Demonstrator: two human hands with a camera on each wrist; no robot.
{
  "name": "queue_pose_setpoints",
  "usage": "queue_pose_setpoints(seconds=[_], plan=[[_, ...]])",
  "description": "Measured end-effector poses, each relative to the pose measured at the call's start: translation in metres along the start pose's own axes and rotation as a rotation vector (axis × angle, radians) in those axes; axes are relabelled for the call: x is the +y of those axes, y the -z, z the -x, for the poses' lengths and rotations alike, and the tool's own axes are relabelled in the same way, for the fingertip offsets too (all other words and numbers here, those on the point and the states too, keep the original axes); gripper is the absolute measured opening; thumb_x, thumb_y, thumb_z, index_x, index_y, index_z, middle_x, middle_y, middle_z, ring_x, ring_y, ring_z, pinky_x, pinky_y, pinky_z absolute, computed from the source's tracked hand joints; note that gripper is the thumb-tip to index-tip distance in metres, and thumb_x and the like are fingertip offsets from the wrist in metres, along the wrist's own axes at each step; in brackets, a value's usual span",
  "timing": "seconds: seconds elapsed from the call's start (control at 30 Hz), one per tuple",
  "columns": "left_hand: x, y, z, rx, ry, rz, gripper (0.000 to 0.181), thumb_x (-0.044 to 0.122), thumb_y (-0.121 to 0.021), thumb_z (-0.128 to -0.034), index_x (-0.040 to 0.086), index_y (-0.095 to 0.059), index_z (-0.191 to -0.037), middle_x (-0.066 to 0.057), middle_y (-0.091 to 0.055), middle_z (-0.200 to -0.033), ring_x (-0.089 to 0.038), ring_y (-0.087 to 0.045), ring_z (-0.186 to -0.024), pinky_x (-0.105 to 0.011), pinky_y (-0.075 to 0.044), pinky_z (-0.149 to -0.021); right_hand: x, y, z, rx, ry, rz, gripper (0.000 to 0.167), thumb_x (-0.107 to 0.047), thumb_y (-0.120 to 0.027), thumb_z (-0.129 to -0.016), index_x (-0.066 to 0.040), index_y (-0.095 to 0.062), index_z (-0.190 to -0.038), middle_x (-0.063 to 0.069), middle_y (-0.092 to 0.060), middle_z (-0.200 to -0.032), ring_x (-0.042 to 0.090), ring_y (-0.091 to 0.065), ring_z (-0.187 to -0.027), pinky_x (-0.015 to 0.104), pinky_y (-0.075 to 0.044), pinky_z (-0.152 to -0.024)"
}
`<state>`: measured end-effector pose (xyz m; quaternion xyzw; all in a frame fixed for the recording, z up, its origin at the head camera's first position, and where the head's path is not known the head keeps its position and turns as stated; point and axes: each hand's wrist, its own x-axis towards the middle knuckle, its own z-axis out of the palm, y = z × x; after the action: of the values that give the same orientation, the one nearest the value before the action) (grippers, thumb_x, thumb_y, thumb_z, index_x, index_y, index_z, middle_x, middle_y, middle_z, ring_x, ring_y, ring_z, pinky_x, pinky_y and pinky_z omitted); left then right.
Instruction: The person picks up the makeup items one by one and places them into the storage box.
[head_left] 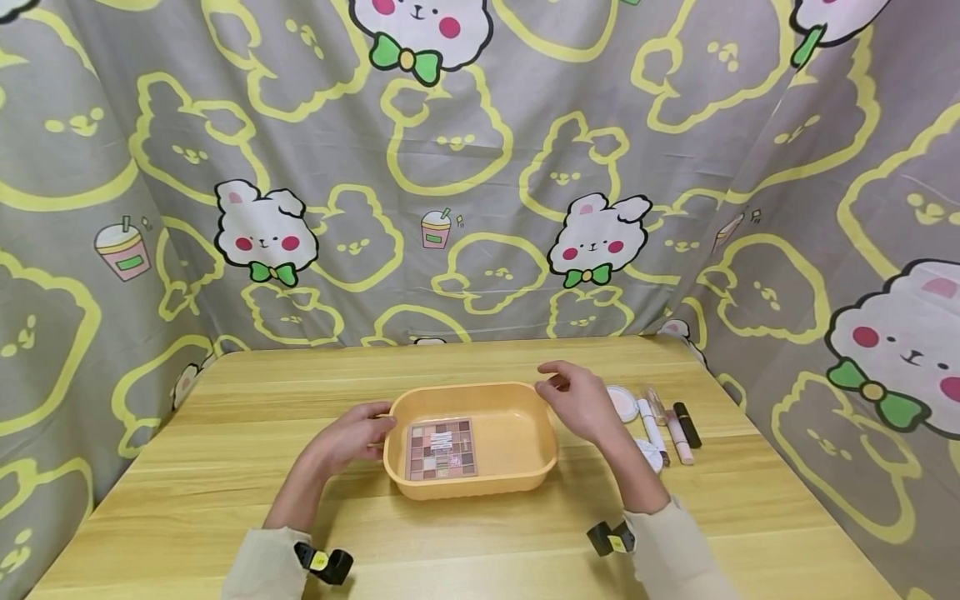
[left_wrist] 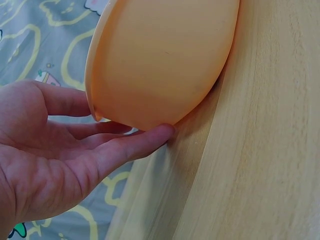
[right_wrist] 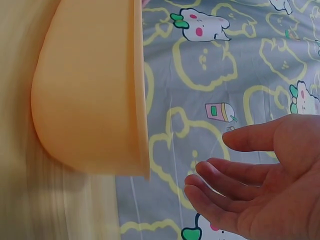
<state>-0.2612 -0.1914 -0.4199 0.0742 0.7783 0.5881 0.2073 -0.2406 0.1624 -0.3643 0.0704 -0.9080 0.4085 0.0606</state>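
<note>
An orange plastic basin point(head_left: 517, 475) stands on the wooden table, with an eyeshadow palette point(head_left: 441, 450) of many coloured squares lying flat in its left half. My left hand point(head_left: 351, 437) holds the basin's left end. In the left wrist view its thumb is at the rim and the other fingers reach along the outer wall, one fingertip low near the tabletop. My right hand point(head_left: 581, 404) hovers by the basin's right back corner, fingers loosely bent. The right wrist view shows a gap between that hand and the basin wall, with nothing in the fingers.
To the right of the basin lie a round pale compact point(head_left: 622, 403), a smaller round white item point(head_left: 650, 455), a white tube point(head_left: 651, 427), a pink tube point(head_left: 681, 440), a black tube point(head_left: 687, 425) and a clear one point(head_left: 656, 406). A patterned curtain point(head_left: 465, 283) closes off the table's back.
</note>
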Motion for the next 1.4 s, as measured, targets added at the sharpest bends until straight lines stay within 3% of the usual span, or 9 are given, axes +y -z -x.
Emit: queue_pose_setpoints(seconds=[0.57, 1.03, 1.4], plan=[[0.0, 0.0, 0.001, -0.012, -0.004, 0.009, 0.053, 0.015, -0.041, -0.1064, -0.01, -0.031, -0.152, -0.029, -0.055, -0.139, -0.034, -0.061, -0.123, -0.041, -0.058, -0.092, 0.017, 0.023, -0.001, 0.008, -0.024, 0.043, 0.039, -0.026, -0.057, -0.103, -0.002, -0.062, -0.134, 0.017, -0.07, -0.115, 0.034, -0.065, -0.11, 0.049, -0.055, -0.089], [0.001, -0.001, 0.002, -0.006, -0.003, 0.007, 0.053, 0.015, -0.042, -0.1063, -0.01, -0.031, -0.152, -0.03, -0.054, -0.141, -0.035, -0.06, -0.124, -0.044, -0.058, -0.095, 0.027, 0.034, -0.004, 0.023, -0.103, 0.054, 0.043, -0.027, -0.055, -0.104, -0.001, -0.059, -0.137, 0.023, -0.068, -0.12, 0.035, -0.065, -0.108, 0.046, -0.056, -0.084], [0.001, 0.0, 0.002, -0.012, -0.003, 0.006, 0.054, 0.016, -0.042, -0.1064, -0.009, -0.031, -0.153, -0.03, -0.053, -0.142, -0.036, -0.059, -0.126, -0.045, -0.058, -0.096, 0.036, 0.038, -0.007, -0.039, -0.109, 0.14, 0.052, -0.033, -0.051, -0.105, 0.002, -0.052, -0.143, 0.028, -0.063, -0.13, 0.043, -0.061, -0.118, 0.057, -0.052, -0.095]])
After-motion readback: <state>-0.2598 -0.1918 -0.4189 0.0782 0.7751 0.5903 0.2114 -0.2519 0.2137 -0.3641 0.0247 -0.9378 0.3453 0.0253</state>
